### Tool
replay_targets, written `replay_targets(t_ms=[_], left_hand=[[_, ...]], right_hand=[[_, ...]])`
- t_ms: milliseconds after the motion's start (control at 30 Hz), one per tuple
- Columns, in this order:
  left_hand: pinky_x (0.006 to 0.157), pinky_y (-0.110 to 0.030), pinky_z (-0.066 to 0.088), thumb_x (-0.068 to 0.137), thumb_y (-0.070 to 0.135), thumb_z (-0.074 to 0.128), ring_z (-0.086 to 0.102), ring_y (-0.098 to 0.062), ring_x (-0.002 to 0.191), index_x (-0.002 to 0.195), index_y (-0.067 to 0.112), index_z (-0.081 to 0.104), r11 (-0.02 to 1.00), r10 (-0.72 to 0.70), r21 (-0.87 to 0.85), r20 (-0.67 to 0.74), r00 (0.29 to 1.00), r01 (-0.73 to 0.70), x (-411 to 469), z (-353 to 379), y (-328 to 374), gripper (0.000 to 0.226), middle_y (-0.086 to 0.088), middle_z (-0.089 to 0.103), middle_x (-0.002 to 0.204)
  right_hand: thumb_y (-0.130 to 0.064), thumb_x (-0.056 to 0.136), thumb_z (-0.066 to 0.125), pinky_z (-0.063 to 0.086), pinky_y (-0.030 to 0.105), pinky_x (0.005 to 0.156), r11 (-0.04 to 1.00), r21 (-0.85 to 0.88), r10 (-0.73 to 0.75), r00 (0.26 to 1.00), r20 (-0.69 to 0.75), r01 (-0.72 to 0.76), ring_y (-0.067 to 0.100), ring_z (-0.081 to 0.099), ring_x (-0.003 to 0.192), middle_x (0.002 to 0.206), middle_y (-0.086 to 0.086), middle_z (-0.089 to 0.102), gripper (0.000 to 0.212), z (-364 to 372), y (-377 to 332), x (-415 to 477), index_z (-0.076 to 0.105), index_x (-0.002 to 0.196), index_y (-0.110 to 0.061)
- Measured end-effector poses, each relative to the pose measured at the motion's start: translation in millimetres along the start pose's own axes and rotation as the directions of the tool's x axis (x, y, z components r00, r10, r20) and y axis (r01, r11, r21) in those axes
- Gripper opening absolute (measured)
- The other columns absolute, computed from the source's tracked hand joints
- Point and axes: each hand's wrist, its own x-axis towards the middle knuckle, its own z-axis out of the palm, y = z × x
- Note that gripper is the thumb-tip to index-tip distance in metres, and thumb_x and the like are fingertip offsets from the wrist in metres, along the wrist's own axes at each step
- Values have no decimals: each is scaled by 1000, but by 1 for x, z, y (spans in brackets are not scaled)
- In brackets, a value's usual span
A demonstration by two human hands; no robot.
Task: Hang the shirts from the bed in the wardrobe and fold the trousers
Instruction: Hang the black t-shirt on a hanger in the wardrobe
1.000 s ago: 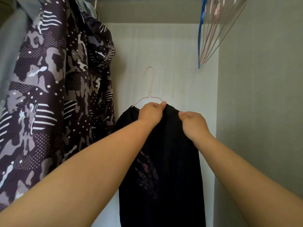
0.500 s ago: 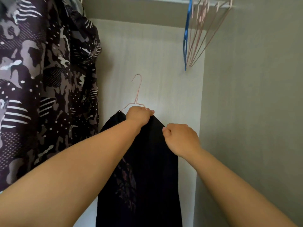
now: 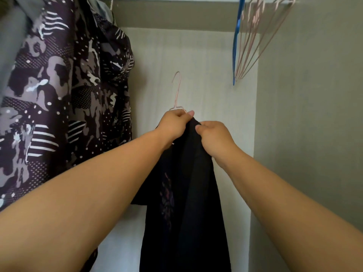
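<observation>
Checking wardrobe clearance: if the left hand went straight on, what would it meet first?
Probably the pale back wall; nothing shows between it and the left hand gripping the hanger, but depth is unclear.

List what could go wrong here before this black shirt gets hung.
1. The black shirt looks bunched on the pink hanger where the right hand pinches it; it may slip off once released.
2. The left hand grips only the hanger's neck; it could tilt.
3. Hanger may snag the nearby patterned shirt.
</observation>
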Motion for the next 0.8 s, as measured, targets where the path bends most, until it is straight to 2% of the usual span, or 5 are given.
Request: replay_targets(t_ms=[167, 267, 367, 533, 800], left_hand=[[69, -25, 38, 97, 28, 46, 42, -10, 71, 83, 2, 55, 954, 286, 106, -35, 958, -281, -15, -15, 1, 31, -5, 52, 78], [70, 1, 33, 90, 32, 57, 51, 0, 82, 99, 25, 69, 949, 294, 172, -177, 939, -265, -34, -32, 5, 17, 9, 59, 96], [84, -13, 40, 79, 45, 67, 54, -3, 102, 125, 29, 57, 933, 259, 276, -72, 963, -230, -48, -50, 7, 50, 12, 54, 114], [72, -32, 49, 81, 44, 62, 61, -22, 93, 135, 32, 33, 619, 302, 758, 13, 953, -206, -50, -62, 14, 62, 4, 63, 105], [59, -34, 43, 89, 25, 48, 62, -28, 81, 136, 34, 27, 326, 615, 896, 41, 787, -302, -22, -101, 30, 52, 6, 55, 115]], right_hand=[[-18, 94, 47, 37, 30, 64, 979, 195, 100, 981, -168, -66, 23, 49, 66, 68, 10, 52, 31, 6, -26, 24, 51, 64, -8], [-18, 94, 46, 40, 31, 66, 975, 210, 114, 972, -207, -70, 26, 53, 69, 71, 10, 53, 29, 9, -42, 42, 53, 68, -7], [-16, 95, 43, 36, 26, 55, 972, 234, 81, 975, -208, -30, 22, 47, 58, 63, 7, 48, 33, 16, -56, 58, 47, 63, -8], [-12, 97, 37, 25, 27, 46, 988, 151, 23, 971, -239, 14, 14, 33, 53, 62, 3, 35, 36, 25, -87, 87, 33, 61, -12], [-15, 95, 37, 24, 29, 46, 989, 37, -122, 939, -321, 141, 15, 35, 53, 63, 0, 36, 34, 28, -123, 120, 29, 62, -16]])
